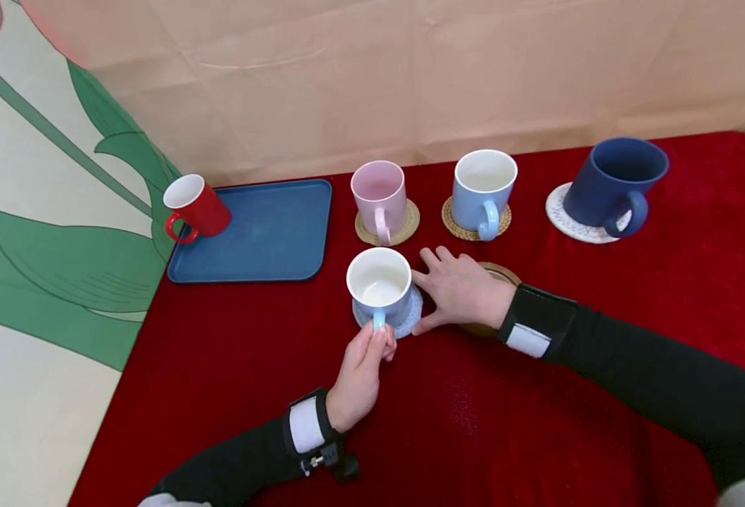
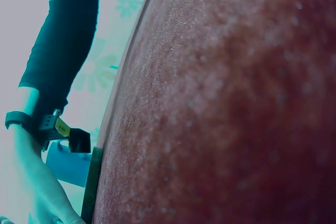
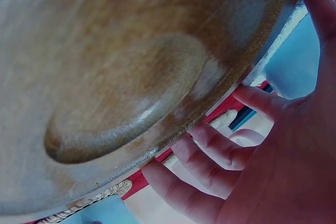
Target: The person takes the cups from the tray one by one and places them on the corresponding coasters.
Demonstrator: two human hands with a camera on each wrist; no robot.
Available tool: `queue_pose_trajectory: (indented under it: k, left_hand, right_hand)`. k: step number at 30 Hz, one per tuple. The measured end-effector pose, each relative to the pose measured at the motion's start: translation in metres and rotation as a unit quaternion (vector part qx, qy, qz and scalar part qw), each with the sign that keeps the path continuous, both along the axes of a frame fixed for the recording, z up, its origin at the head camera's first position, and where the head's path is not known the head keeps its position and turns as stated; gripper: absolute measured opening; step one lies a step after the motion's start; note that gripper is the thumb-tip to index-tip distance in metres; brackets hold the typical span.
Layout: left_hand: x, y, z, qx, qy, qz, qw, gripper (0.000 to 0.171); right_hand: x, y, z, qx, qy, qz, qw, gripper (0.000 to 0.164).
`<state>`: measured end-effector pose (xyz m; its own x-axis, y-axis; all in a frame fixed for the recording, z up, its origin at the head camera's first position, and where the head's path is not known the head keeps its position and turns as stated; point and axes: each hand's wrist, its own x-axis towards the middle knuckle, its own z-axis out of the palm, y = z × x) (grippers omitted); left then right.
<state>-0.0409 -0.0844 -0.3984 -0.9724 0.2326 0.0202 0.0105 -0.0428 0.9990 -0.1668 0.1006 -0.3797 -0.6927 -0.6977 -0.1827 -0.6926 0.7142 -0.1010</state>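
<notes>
My left hand (image 1: pixel 358 377) pinches the handle of a light blue mug (image 1: pixel 379 282) with a white inside. The mug stands upright over a pale blue patterned coaster (image 1: pixel 413 313), which shows to its right. My right hand (image 1: pixel 464 287) lies low over the cloth with fingers spread, its fingertips right at the coaster's edge and the mug's right side. Beneath the right wrist is a round wooden dish (image 1: pixel 501 273), mostly hidden in the head view. It fills much of the right wrist view as a wooden disc (image 3: pixel 121 98) with a curved groove, fingers beyond its rim.
Along the back stand a pink mug (image 1: pixel 379 190), another light blue mug (image 1: pixel 483 190) and a navy mug (image 1: pixel 607 183), each on a coaster. At the left, a tilted red mug (image 1: pixel 204 211) overlaps a blue tray (image 1: pixel 271 232). Red cloth (image 1: pixel 233 366) covers the table.
</notes>
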Motion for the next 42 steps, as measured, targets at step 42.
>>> queue_pose_trajectory:
  k: [42]
  left_hand:
    - [-0.096,-0.151,0.05,-0.268,0.013,0.032,0.9629,0.029]
  right_hand:
    - [-0.005,0.039,0.014,-0.055,-0.061,0.002,0.997,0.094]
